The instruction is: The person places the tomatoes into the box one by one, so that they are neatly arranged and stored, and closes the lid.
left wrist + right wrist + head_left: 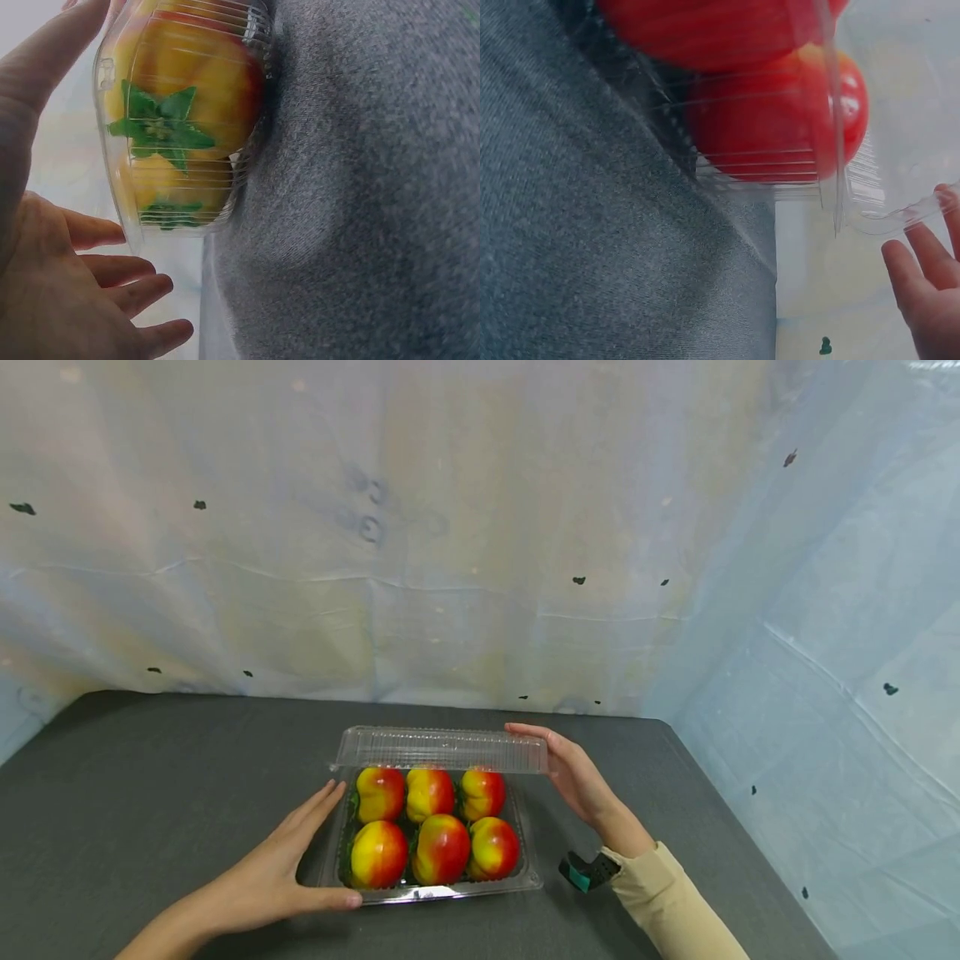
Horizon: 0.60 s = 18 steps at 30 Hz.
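Note:
A clear plastic clamshell box (528,881) sits on the table with several red-and-yellow fruits (441,850) in two rows. Green star-shaped leaves (166,127) show through its side in the left wrist view. Its hinged lid (442,750) stands raised along the far side. My left hand (277,872) spreads round the box's left side, thumb by the near left corner and fingertips near the far left one, fingers fairly straight. At the lid's right end is my right hand (577,781), its extended fingers (928,251) right at the lid's edge.
The dark grey cloth-like table top (180,760) lies under the box. Pale plastic sheeting (465,543) with small dark spots hangs behind it and at the right. A black band with a teal part (581,872) is on my right wrist, beside a beige sleeve (667,897).

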{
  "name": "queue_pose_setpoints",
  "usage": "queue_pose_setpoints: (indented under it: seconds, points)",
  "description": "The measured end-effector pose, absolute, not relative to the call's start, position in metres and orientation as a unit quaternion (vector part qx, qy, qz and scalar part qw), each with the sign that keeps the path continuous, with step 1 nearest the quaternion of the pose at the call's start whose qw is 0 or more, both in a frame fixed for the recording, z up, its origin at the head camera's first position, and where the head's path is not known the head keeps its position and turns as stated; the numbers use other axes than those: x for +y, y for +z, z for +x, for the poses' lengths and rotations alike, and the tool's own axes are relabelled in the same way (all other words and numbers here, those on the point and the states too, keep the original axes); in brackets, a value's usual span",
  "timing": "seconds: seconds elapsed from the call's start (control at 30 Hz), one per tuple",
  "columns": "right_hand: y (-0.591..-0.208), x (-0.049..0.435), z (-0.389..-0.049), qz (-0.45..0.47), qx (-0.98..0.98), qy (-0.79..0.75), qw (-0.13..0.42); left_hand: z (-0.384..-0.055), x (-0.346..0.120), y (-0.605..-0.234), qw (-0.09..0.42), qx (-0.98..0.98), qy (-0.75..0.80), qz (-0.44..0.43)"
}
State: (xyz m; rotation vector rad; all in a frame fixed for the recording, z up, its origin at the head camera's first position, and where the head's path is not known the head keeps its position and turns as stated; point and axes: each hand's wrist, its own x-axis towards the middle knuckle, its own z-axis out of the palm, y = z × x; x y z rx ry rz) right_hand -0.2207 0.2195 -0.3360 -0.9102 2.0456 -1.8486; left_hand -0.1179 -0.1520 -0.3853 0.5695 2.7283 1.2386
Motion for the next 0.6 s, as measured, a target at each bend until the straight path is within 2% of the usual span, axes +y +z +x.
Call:
queue_pose_setpoints:
  seconds: [0.17,0.4,0.6]
  points:
    - [-0.336,0.22,-0.218,-0.319,0.698,-0.63,0.119,-0.118,-0.154,-0.384,0.028,0.895,0.403,0.191]
    - [-0.336,0.221,-0.215,-0.326,0.708,-0.616,0.116,-0.121,-0.16,-0.375,0.035,0.902,0.397,0.169]
    - [-0.338,0.222,-0.215,-0.336,0.707,-0.612,0.113,-0.119,-0.164,-0.364,0.003,0.895,0.407,0.18]
